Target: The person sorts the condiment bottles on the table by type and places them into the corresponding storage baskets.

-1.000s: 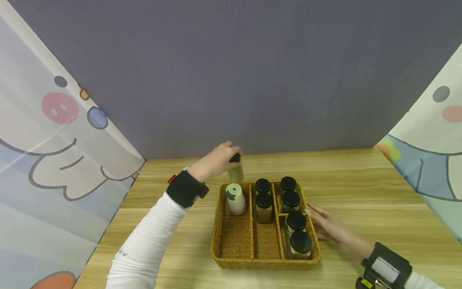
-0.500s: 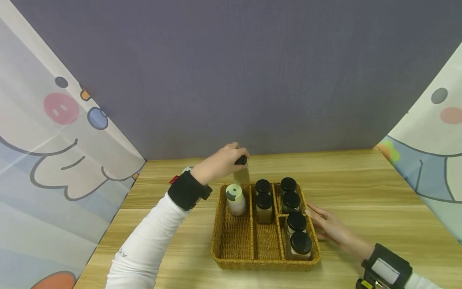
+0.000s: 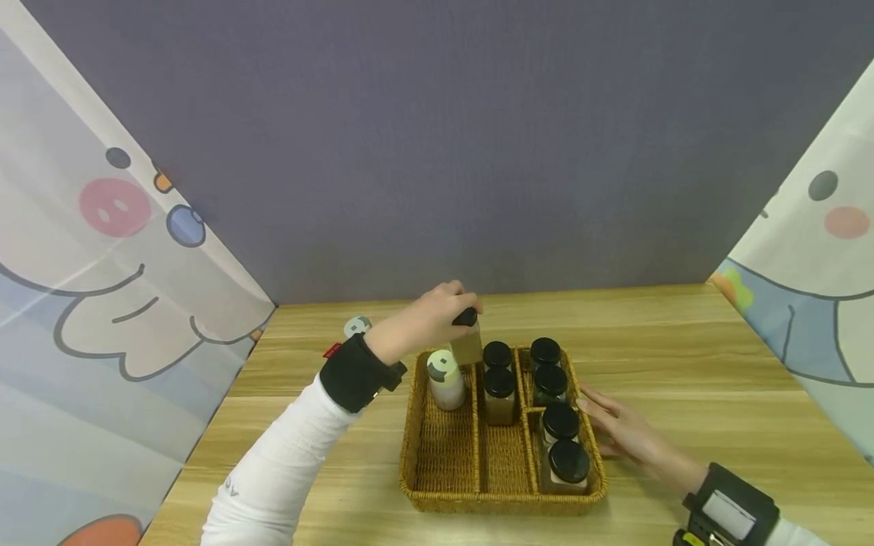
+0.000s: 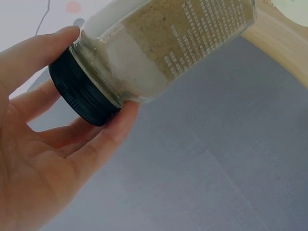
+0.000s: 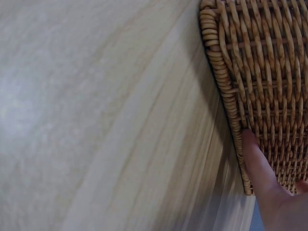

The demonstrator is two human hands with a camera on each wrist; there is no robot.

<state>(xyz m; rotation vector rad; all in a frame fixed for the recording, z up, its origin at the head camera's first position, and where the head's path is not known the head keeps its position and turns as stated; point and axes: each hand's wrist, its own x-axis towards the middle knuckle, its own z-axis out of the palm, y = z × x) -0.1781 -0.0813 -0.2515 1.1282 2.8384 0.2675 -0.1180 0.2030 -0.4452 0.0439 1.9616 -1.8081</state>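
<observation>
My left hand [image 3: 426, 322] pinches a glass spice jar [image 3: 466, 349] around its black lid and neck, above the back left of the wicker basket [image 3: 505, 503]. In the left wrist view, tan powder shows inside the tilted jar [image 4: 159, 53], with the thumb and fingers about the black lid [image 4: 79, 89]. Beneath and left of it, a white bottle with a pale green cap [image 3: 447, 388] stands in the left compartment. My right hand [image 3: 628, 436] touches the basket's right side; in the right wrist view a straight finger [image 5: 262, 168] lies against the woven wall [image 5: 269, 62].
Two black-lidded jars [image 3: 501, 402] stand in the middle compartment. Two more jars [image 3: 549, 383] fill the back right section, and another pair [image 3: 567, 464] the front right one. Behind my left wrist sits a pale-capped item [image 3: 357, 326] beside a red tag [image 3: 331, 350]. A grey wall [image 3: 478, 152] rises behind.
My left hand has moved right and a little down with the spice jar, from behind the basket to over its back edge. The right hand stays at the basket's side.
</observation>
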